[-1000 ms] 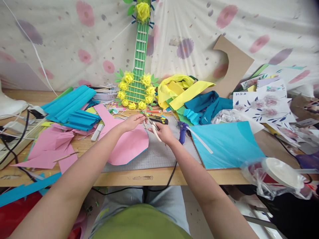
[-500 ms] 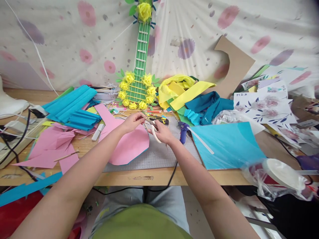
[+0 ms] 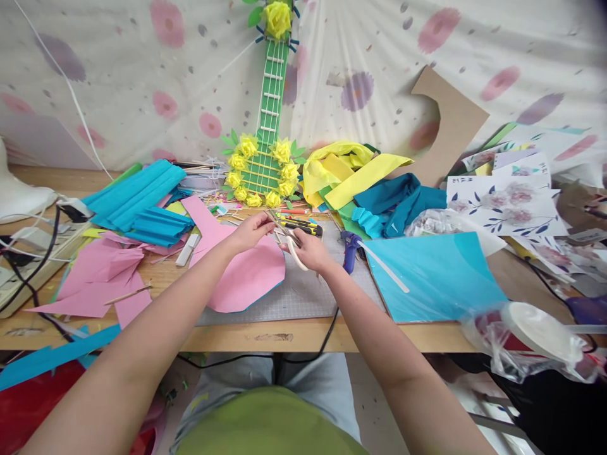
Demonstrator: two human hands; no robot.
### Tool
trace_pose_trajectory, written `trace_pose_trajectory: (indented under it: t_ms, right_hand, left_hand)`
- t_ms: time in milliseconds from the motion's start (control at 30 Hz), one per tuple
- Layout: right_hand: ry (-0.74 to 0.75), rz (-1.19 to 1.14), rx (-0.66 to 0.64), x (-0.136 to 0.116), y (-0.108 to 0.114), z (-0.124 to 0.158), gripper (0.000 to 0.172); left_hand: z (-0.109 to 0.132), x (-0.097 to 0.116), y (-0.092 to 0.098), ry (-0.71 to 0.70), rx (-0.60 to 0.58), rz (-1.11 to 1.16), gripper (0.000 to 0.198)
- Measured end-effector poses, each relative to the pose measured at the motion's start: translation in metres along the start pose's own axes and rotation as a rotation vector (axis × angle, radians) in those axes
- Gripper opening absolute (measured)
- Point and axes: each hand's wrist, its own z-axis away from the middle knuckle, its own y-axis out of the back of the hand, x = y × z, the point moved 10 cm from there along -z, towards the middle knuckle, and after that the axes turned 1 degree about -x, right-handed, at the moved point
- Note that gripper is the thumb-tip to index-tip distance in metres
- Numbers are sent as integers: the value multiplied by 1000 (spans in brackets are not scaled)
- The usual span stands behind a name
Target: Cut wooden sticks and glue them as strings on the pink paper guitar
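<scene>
In my right hand point(image 3: 310, 249) is a pair of scissors point(image 3: 294, 254) with white handles, its blades pointing up and left toward my other hand. My left hand point(image 3: 253, 231) is pinched close to the blade tips; whatever lies between its fingertips is too small to make out. Both hands are over the right part of a pink guitar-shaped cutout point(image 3: 246, 275), which has a blue underside showing at its lower edge. The cutout lies partly on a grey cutting mat point(image 3: 308, 300). Just behind the hands is a yellow and black utility knife point(image 3: 303, 225).
A green paper guitar point(image 3: 268, 136) with yellow flowers leans at the back. A purple glue gun point(image 3: 351, 249) stands right of my hands, beside a blue sheet point(image 3: 431, 275). Blue crepe paper point(image 3: 137, 196) and pink scraps point(image 3: 97, 278) lie left. Yellow paper point(image 3: 370, 180) is behind.
The view has shifted very slightly. Both hands and the scissors stay in nearly the same place over the cutout.
</scene>
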Motion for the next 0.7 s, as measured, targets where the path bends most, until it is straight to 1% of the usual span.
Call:
trace_pose_trajectory:
  t_ms: [133, 267, 400, 533, 700]
  right_hand:
    - [-30, 38, 57, 3, 5, -1, 37]
    - [-42, -2, 90, 6, 7, 0, 39]
    - [-21, -68, 52, 8, 2, 0, 35]
    - [31, -79, -13, 2, -1, -1, 31]
    - [65, -40, 7, -2, 2, -2, 30]
  left_hand:
    - [0, 1, 3, 3, 12, -56, 14]
    - [0, 7, 4, -28, -4, -124, 19]
    - [-2, 8, 3, -38, -24, -127, 21]
    - [-3, 6, -1, -61, -52, -82, 23]
    - [-3, 5, -2, -61, -77, -81, 27]
